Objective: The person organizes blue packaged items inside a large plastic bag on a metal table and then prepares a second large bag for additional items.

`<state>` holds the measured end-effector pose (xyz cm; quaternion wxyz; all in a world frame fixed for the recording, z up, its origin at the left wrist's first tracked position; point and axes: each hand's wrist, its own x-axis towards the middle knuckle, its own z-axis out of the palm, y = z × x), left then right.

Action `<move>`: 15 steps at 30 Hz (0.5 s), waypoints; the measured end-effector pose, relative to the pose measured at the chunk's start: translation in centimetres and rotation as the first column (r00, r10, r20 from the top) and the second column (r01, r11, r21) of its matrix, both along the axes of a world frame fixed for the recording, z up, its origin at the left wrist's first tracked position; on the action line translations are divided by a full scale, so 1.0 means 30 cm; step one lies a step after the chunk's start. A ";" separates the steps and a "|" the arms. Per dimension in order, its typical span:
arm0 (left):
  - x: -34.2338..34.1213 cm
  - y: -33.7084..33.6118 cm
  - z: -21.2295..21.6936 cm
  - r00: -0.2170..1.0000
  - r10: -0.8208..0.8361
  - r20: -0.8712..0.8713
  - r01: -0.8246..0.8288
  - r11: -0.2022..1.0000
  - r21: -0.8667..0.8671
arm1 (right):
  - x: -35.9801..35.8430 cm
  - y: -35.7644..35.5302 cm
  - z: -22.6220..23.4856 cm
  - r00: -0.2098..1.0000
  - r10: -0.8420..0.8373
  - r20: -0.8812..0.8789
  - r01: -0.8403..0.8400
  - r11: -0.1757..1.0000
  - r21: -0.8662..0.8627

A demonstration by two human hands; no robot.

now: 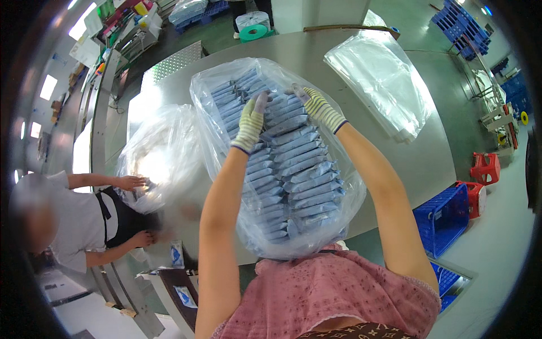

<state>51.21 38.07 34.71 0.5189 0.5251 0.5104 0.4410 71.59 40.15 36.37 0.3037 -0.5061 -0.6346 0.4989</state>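
Observation:
A big clear plastic bag (339, 186) lies on the grey steel table (305, 48) in front of me, packed with two rows of several blue pouches (302, 169). Both my hands wear striped knit gloves and reach inside the bag's far end. My left hand (251, 121) presses flat on the left row of pouches. On the right row, my right hand (319, 107) rests with its fingers bent over the pouch tops. Neither hand visibly grips a single pouch.
A stack of empty clear bags (378, 79) lies at the table's far right. To my left a co-worker in white with a black apron handles another clear bag (161, 152). Blue crates (443, 217) and red stools (485, 168) stand on the floor at right.

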 end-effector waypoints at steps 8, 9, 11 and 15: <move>0.144 -0.090 -0.114 0.867 0.346 0.357 -0.415 0.900 0.135 | -0.013 0.064 -0.113 0.934 0.184 0.305 -0.310 0.843 0.440; 0.138 -0.084 -0.113 0.842 0.380 0.383 -0.444 0.891 0.095 | 0.015 0.024 -0.108 0.919 0.133 0.371 -0.301 0.845 0.442; 0.050 -0.044 -0.190 0.857 0.373 0.356 -0.402 0.916 0.008 | -0.044 0.023 -0.092 0.905 0.081 0.417 -0.271 0.867 0.419; 0.035 -0.086 -0.088 0.887 0.345 0.307 -0.355 0.935 -0.026 | -0.010 0.094 -0.198 0.995 0.038 0.089 -0.048 0.992 0.114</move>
